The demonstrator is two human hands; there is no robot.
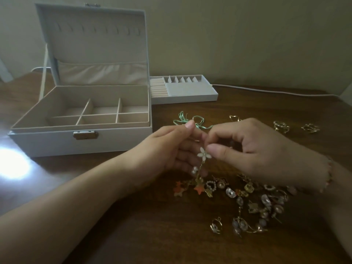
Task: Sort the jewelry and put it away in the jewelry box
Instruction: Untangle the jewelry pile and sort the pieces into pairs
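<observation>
An open white jewelry box [57, 139] stands at the left, its divided beige compartments bare. Its removed tray [185, 98] with ring rolls and small slots lies behind, to the right. Above the table both hands meet over a white flower earring [202, 154] with a gold dangle. My left hand [171, 149] holds it from the left, and my right hand [247, 149] pinches it between thumb and fingertips. A pile of gold and pearl jewelry [247, 202] lies under and in front of my hands, with orange star pieces [198, 188] at its left end.
A mint green ribbon piece [181, 120] lies behind my hands. Gold rings [281, 126] lie at the far right. A white cable [276, 92] runs along the dark wooden table's back edge. A bright glare [13, 164] sits at the left.
</observation>
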